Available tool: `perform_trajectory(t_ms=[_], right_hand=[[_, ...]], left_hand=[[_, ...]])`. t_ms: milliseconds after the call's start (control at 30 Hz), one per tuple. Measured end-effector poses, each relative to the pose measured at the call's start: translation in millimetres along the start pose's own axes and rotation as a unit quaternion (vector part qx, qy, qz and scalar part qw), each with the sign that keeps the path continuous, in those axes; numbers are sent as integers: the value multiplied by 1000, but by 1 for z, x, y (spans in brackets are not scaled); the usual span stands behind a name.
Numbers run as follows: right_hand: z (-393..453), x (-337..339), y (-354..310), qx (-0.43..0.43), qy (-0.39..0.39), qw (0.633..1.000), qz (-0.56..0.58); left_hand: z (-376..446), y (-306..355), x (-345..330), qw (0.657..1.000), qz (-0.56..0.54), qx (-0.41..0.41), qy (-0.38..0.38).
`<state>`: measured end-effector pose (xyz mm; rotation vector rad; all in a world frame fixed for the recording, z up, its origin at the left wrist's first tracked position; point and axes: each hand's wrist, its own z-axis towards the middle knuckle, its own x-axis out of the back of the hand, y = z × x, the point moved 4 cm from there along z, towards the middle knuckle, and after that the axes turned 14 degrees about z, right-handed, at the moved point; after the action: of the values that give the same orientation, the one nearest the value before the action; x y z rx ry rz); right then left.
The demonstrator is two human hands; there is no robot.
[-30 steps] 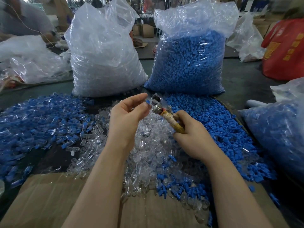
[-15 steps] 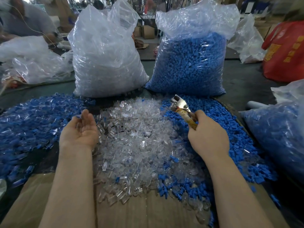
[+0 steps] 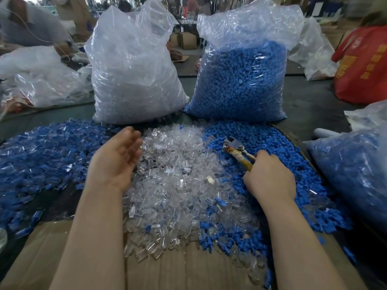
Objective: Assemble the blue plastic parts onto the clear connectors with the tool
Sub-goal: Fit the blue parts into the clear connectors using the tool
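A sheet of cardboard (image 3: 62,256) covers the worktop's near edge, with a heap of clear connectors (image 3: 180,185) spilling onto it at centre. The left hand (image 3: 117,158) hangs over the heap's left side, palm up, fingers loose and holding nothing. The right hand (image 3: 270,176) grips a tool (image 3: 236,149) over the loose blue parts (image 3: 278,147) at right. Behind stand a bag of clear connectors (image 3: 134,76) and a bag of blue parts (image 3: 240,84).
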<state>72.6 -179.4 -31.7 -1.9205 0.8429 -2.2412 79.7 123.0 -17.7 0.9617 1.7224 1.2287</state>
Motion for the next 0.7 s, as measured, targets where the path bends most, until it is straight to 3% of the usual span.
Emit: perform_trajectory(t_ms=[67, 133, 267, 333, 600, 700], right_hand=[[0, -1, 0, 0, 0, 1000, 2], [0, -1, 0, 0, 0, 1000, 5], [0, 0, 0, 8, -4, 1000, -9], [1, 1, 0, 16, -7, 1000, -10], [0, 3, -3, 37, 31, 998, 28], [2, 5, -4, 41, 53, 995, 72]], left_hand=[[-10, 0, -21, 975, 208, -58, -42], [-18, -4, -41, 918, 371, -119, -77], [-25, -18, -67, 797, 569, -175, -101], [-26, -21, -71, 756, 621, -186, -90], [-30, -15, -71, 779, 592, -194, -72], [-30, -11, -73, 810, 544, -212, -59]])
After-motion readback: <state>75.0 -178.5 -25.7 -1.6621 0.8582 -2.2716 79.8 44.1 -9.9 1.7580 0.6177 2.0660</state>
